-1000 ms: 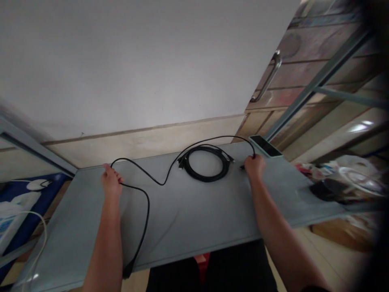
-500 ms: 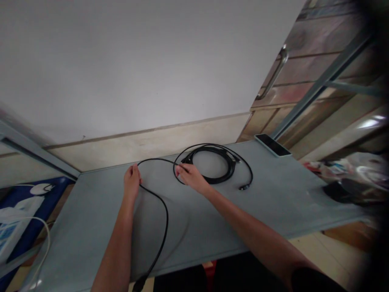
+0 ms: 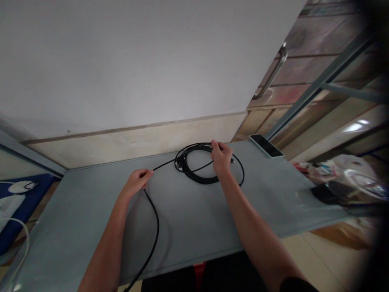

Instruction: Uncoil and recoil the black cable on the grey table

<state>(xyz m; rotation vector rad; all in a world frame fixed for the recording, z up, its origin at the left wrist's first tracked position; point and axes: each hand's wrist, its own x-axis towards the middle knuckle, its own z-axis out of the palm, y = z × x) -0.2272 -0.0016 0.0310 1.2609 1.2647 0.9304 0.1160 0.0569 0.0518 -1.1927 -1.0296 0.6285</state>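
Observation:
A black cable [image 3: 157, 227] runs up from the table's front edge into my left hand [image 3: 138, 181], which pinches it left of the coil. From there the cable goes on to the right, to the coiled part [image 3: 203, 179] lying near the back of the table. My right hand [image 3: 221, 157] is closed at the coil's upper right, with a strand of the cable between its fingers. Part of the coil is hidden behind this hand. A dark connector [image 3: 180, 165] shows at the coil's left side.
The grey table [image 3: 194, 219] stands against a pale wall. At its back right lies a phone [image 3: 266, 146]. A blurred black object [image 3: 330, 192] sits at the right end, near plastic bags [image 3: 349, 166]. A white cable [image 3: 26, 239] hangs at the left, by a blue tray [image 3: 42, 202].
My right hand has moved right, from the coil's left side to its upper right, carrying cable. My left hand has shifted slightly right and down, and the cable between the hands now runs straighter.

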